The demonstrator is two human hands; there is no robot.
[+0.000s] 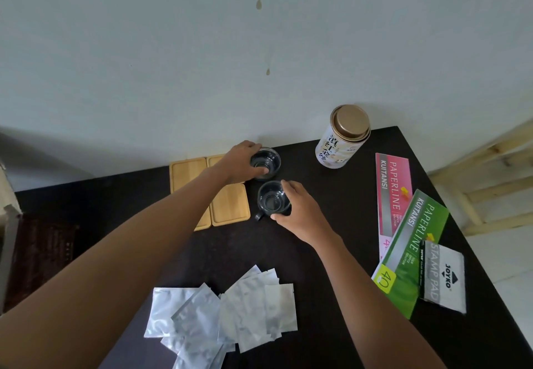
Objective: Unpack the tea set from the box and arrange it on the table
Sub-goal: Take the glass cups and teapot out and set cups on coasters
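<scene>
Two clear glass cups are set close together on the dark table [331, 224], near its far edge by the wall. The far cup [265, 163] is gripped by the left hand [239, 163], whose fingers are wrapped around its rim and left side. The near cup [272, 199], with a small dark handle at its lower left, is held by the right hand [300, 212], thumb and fingers curled around its right side. Two wooden trays [230, 204] are laid side by side just left of the cups, partly covered by the left forearm. A tea tin [341, 137] with a gold lid is placed to the right. Silver sachets [227, 316] are heaped nearer the person, and receipt books [409, 253] and a stamp pad [444, 276] are laid at the right.
</scene>
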